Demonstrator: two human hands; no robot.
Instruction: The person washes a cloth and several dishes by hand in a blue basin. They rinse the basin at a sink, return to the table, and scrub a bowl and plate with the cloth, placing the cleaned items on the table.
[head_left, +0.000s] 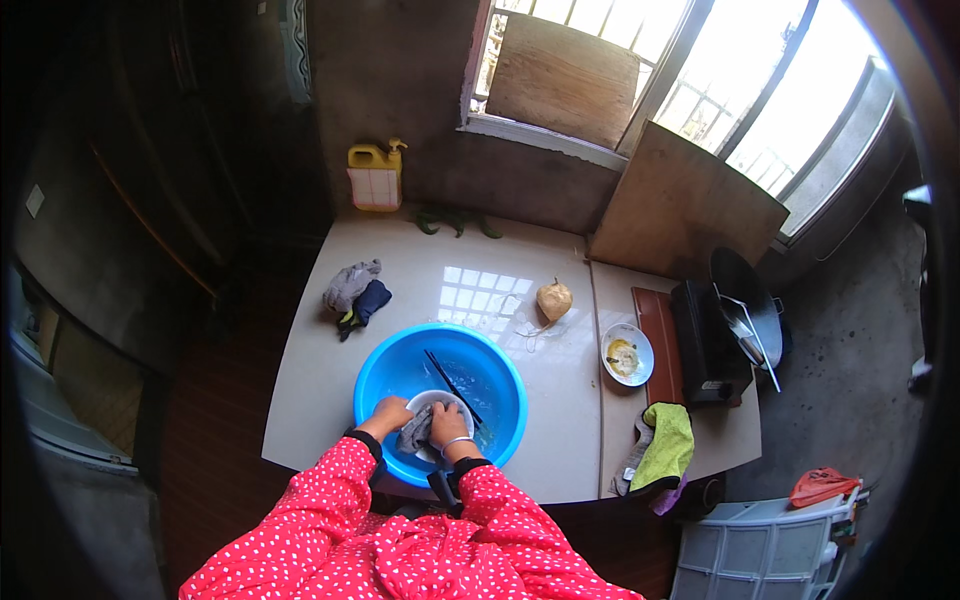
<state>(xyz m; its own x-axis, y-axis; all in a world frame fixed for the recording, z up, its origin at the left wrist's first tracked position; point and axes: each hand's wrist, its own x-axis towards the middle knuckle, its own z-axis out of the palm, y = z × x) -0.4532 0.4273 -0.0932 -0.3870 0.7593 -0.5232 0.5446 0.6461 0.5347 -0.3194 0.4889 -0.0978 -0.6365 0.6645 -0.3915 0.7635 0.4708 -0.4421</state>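
Inside a blue plastic basin (495, 360) a white bowl (426, 397) is held tilted in both hands. My left hand (391, 414) grips its left rim. With my right hand (448, 424) I press a grey cloth (416, 431) against the inside of the bowl; the fingertips are partly hidden by the cloth. A pair of dark chopsticks (444, 375) lies in the basin behind the bowl, their lower ends near its right side. Some shallow water with bits of residue shows on the basin's floor.
Crumpled cloths (352, 289) lie at the table's left. A round tan root vegetable (554, 300) sits behind the basin. To the right are a bowl with food remains (628, 355), a black stove (705, 337), a wok (750, 300) and a green towel (667, 442). A yellow pump jug (375, 176) stands at the back.
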